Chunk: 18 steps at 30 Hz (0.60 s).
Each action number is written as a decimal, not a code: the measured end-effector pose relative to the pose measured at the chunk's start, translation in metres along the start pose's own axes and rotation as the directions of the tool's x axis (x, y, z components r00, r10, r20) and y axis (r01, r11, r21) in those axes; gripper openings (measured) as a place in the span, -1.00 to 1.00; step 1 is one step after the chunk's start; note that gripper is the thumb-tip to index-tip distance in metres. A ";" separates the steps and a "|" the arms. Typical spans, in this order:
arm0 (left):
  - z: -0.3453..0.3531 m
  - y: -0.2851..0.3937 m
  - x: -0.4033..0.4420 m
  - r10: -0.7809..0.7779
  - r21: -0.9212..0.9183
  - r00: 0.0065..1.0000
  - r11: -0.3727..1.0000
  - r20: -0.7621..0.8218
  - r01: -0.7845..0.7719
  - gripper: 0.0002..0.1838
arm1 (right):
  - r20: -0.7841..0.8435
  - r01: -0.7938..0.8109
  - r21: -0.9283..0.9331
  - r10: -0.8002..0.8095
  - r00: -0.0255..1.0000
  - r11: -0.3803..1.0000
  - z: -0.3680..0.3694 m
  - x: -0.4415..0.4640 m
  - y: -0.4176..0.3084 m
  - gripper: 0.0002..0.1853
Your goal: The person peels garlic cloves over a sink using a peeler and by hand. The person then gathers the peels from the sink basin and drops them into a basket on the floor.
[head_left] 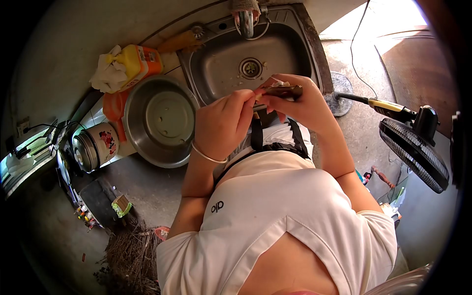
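My left hand point(223, 118), with a bangle at the wrist, is closed, its thumb and fingertips pinching a small pale piece point(258, 97) that looks like a garlic clove. Close against it, my right hand point(300, 101) is wrapped round a dark, flat knife point(285, 91); its far end is hidden by the fingers. White, skin-like scraps point(280, 83) cling near the knife. Both hands are held in front of my waist, over the near edge of the steel sink point(216, 64). Small pale bits lie around the sink's drain point(250, 68).
Left of the sink stands a large metal basin point(135, 118) with water and a few pale bits in it. Beyond are a yellow-orange jug point(140, 66), an orange plastic item point(114, 105) and a lidded pot point(98, 145). A fan point(413, 152) stands at right.
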<state>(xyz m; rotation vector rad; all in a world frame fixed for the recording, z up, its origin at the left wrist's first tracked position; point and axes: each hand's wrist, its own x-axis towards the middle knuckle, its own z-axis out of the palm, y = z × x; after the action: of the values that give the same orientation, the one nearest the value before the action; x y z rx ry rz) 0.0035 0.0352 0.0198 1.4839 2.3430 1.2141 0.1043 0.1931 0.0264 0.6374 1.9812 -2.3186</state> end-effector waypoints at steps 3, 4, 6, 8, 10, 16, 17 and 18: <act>-0.002 0.000 0.002 0.032 0.077 0.999 0.996 0.025 -0.034 -0.90 | -0.009 -0.001 -0.024 0.000 1.000 1.000 0.000 0.001 -0.002 -0.85; -0.003 0.001 0.003 0.032 0.089 0.999 0.995 0.030 -0.035 -0.90 | -0.010 0.000 -0.024 0.000 1.000 1.000 0.000 0.001 0.000 -0.85; -0.003 0.002 0.004 0.034 0.100 0.999 0.994 0.036 -0.038 -0.89 | -0.032 -0.004 0.024 0.005 0.999 1.000 -0.001 0.003 0.004 -0.85; -0.002 0.000 0.004 -0.115 -0.037 0.991 0.992 0.071 0.118 -0.91 | 0.008 -0.014 0.051 0.013 1.000 0.999 -0.004 0.007 0.000 -0.84; 0.000 -0.006 0.002 -0.180 -0.213 0.979 0.957 0.094 0.196 -0.92 | 0.048 -0.027 0.079 0.023 0.999 0.997 -0.004 0.008 -0.002 -0.84; 0.002 -0.011 0.004 -0.319 -0.607 0.921 0.694 0.224 0.388 -0.93 | 0.048 -0.005 0.273 -0.008 0.999 0.962 -0.003 0.010 -0.002 -0.84; 0.002 -0.012 0.005 -0.327 -0.650 0.905 0.631 0.272 0.424 -0.91 | 0.050 0.004 0.307 -0.020 0.999 0.952 -0.003 0.010 0.000 -0.84; 0.002 -0.013 0.005 -0.327 -0.650 0.905 0.631 0.272 0.423 -0.91 | 0.052 0.012 0.340 -0.032 0.998 0.940 -0.003 0.011 0.001 -0.84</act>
<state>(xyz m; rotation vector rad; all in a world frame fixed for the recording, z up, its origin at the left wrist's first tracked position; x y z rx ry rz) -0.0073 0.0376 0.0118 0.7294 1.6530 1.5607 0.0957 0.1983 0.0213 0.5559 1.5830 -2.6861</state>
